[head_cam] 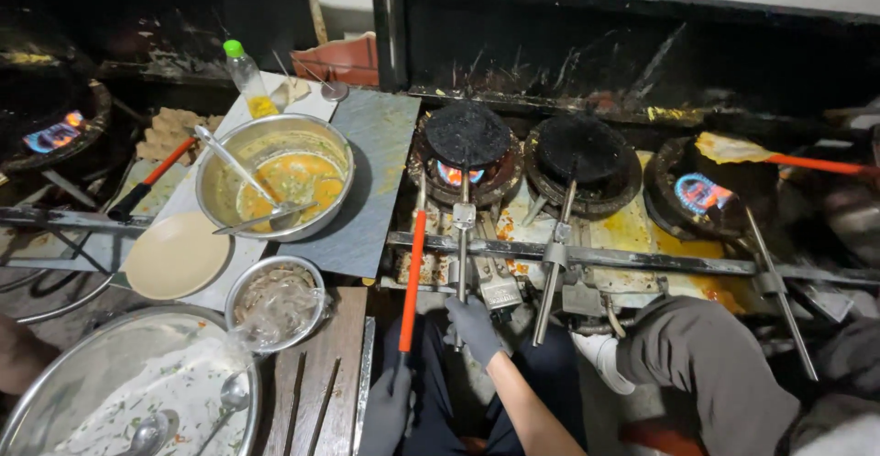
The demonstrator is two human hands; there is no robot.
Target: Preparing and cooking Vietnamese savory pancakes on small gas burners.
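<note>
left hand clenched round orange-handled tool, right hand gripping metal pan handle just beside

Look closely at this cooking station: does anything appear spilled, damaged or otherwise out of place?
Yes. Orange-yellow batter or oil stains coat the metal stove top between the burners, and the two blackened pans look heavily charred.

Soot-blackened wall, dim light
</note>
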